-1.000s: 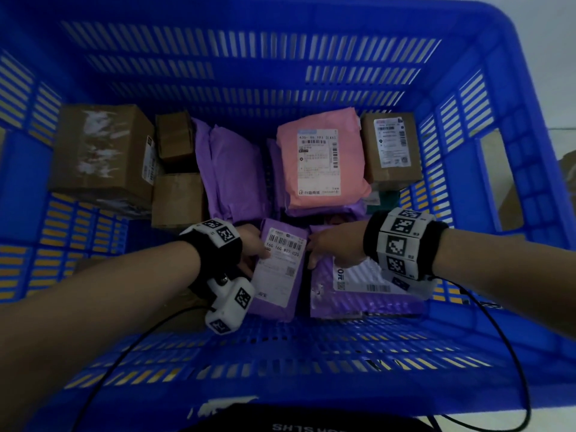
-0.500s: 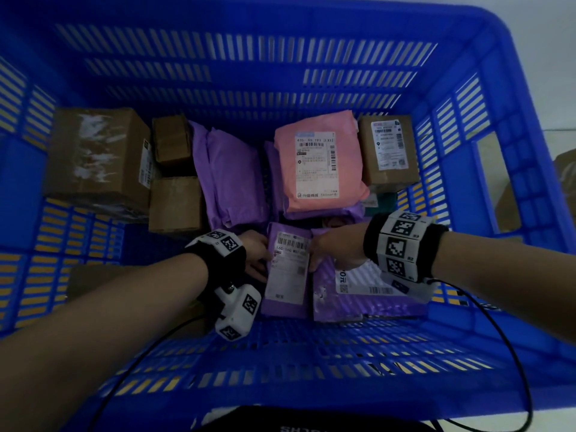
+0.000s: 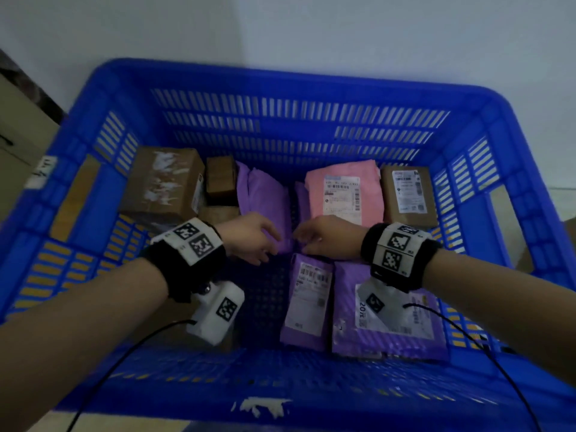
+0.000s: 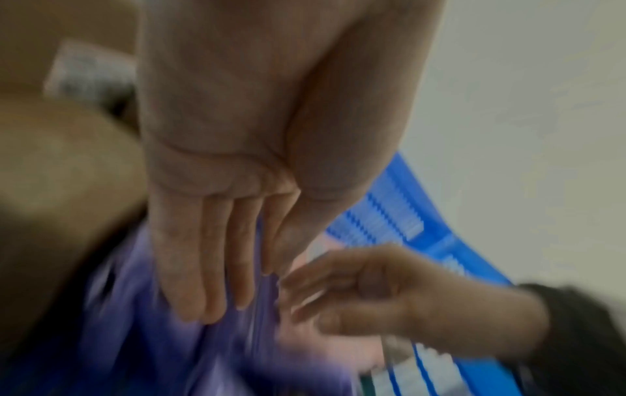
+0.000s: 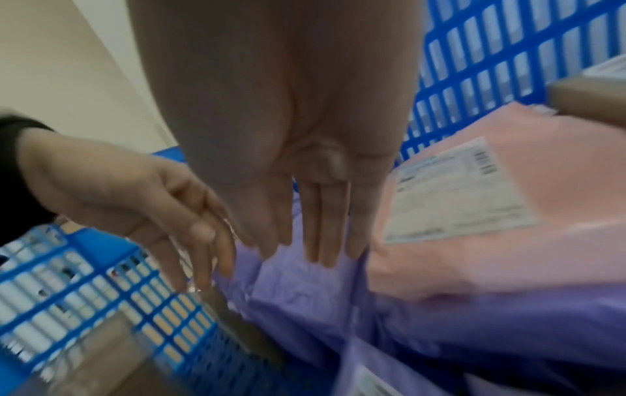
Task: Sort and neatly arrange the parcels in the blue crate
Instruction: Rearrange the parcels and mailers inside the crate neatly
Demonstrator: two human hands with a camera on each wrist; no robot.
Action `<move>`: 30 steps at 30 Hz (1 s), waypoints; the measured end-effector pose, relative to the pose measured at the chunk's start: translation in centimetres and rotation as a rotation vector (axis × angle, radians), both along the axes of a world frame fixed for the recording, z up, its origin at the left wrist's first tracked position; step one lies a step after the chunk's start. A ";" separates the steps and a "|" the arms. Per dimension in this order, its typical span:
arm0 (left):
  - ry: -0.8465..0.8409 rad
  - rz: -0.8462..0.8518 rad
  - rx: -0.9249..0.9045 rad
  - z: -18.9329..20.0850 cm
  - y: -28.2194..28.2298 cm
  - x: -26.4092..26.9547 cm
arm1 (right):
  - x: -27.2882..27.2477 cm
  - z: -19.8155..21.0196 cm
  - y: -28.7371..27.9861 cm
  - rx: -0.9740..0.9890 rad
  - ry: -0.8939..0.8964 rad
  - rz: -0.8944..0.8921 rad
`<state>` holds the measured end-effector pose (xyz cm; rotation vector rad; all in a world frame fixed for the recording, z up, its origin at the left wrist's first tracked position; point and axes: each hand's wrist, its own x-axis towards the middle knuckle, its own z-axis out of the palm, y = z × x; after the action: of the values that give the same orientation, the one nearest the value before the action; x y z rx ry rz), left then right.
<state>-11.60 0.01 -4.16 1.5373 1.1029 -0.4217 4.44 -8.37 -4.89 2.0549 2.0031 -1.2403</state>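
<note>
The blue crate (image 3: 280, 73) holds several parcels. A small purple parcel (image 3: 308, 302) with a barcode label lies at the near side, next to a wide purple parcel (image 3: 389, 325). Farther back are a plain purple mailer (image 3: 265, 194), a pink parcel (image 3: 344, 191) on another purple mailer, and brown boxes. My left hand (image 3: 268, 244) and right hand (image 3: 300, 241) hover close together at the near end of the plain purple mailer (image 4: 142, 335) (image 5: 298, 294). The fingers of both are straight and hold nothing. The left wrist view is blurred.
A large brown box (image 3: 162, 185) stands at the back left with two small brown boxes (image 3: 219, 179) beside it. A labelled brown box (image 3: 406, 194) is at the back right. Bare crate floor (image 3: 261, 307) shows near the left. Wrist cables trail over the near rim.
Both hands have let go of the small purple parcel and moved back toward the plain purple mailer. The small parcel now lies flat beside the wide one. The head view has pulled back.
</note>
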 end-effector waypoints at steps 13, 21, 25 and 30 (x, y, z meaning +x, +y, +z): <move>-0.017 -0.415 0.760 -0.6 3.2 -2.9 | -6.2 -4.0 6.6 -0.114 0.057 -0.458; 0.104 -0.612 0.751 -3.4 3.6 -3.7 | -8.1 -5.0 6.7 -0.111 -0.009 -0.503; 0.122 -0.632 0.754 -3.5 3.7 -3.9 | -8.2 -5.3 6.6 -0.084 -0.088 -0.480; 0.097 -0.599 0.743 -3.6 3.5 -3.9 | -6.9 -4.6 6.3 0.010 -0.157 -0.516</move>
<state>-15.48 3.53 -7.71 2.5481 0.8927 -0.5185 -2.44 -2.11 -9.54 2.6816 1.4620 -1.0694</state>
